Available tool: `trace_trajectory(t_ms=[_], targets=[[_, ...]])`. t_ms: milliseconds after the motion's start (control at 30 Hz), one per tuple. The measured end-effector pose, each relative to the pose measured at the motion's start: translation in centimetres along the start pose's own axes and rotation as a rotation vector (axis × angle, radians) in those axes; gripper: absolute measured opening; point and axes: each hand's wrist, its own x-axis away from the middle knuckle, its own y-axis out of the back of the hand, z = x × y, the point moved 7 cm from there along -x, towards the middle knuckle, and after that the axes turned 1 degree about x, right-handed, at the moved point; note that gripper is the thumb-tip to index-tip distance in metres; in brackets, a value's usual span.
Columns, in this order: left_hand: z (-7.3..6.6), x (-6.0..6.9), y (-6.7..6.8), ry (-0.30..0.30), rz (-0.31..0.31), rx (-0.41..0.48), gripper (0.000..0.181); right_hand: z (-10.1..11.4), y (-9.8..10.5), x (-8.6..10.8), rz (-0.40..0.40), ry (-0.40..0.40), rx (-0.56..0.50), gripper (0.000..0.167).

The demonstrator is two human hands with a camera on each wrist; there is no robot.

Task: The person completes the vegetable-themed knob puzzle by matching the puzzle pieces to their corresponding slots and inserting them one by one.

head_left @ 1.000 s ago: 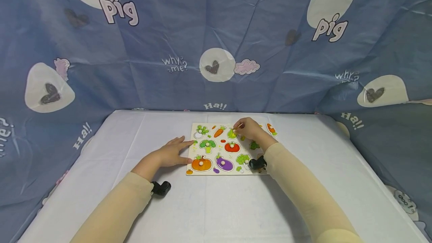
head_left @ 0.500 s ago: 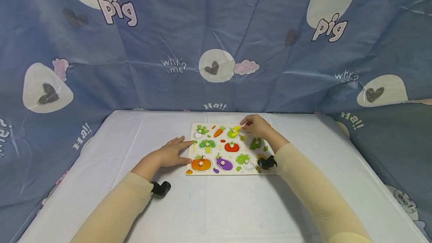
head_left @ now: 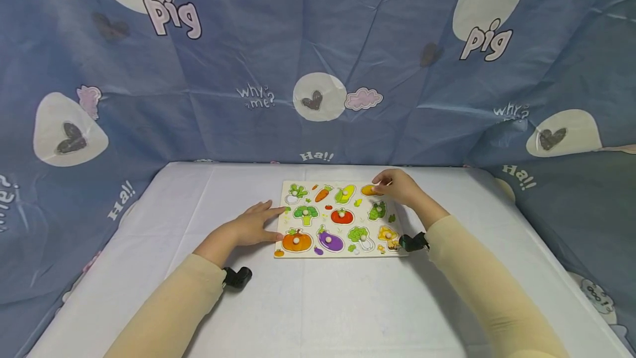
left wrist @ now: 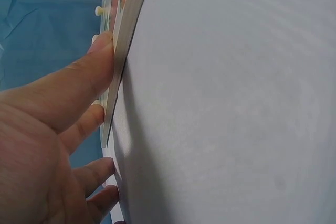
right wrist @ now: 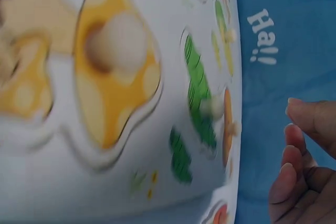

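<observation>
A white knob puzzle board with vegetable pieces lies on the white table, including a pumpkin, an eggplant, a tomato and corn. My left hand is spread at the board's left edge; in the left wrist view its thumb touches that edge. Over the far right corner, my right hand is nearest an orange-brown oval piece, partly covering it. In the right wrist view, nothing shows between my right hand's loosely bent fingers.
A mushroom piece sits at the board's near right. Beyond the board's right edge, part of a red-orange piece shows in the right wrist view. A blue patterned cloth hangs behind the table.
My right hand has moved rightward from over the corn to the oval piece, uncovering the corn and the mushroom. The carrot piece beyond the board is now hidden in the head view. My left hand stays put.
</observation>
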Motion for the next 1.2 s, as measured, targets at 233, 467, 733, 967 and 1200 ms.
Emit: trace_trajectory(t_ms=[233, 467, 733, 967, 1200], targets=[[0.2, 0.0, 0.0, 0.005, -0.003, 0.002, 0.079, -2.1, 1.1, 0.4, -0.029, -0.005, 0.026, 0.023], [0.2, 0.0, 0.0, 0.016, -0.003, 0.005, 0.08, -3.9, 2.0, 0.5, -0.054, -0.052, 0.016, 0.024], [0.2, 0.0, -0.1, 0.018, -0.004, 0.007, 0.081, -5.6, 2.3, 0.3, -0.066, -0.095, -0.008, 0.024], [0.3, -0.1, -0.3, 0.028, -0.001, 0.011, 0.081, -7.2, 2.4, -0.2, -0.079, -0.138, -0.023, 0.023], [0.2, -0.1, -0.3, 0.028, -0.001, 0.013, 0.081, -8.2, 2.3, -0.9, -0.079, -0.194, -0.03, 0.021]])
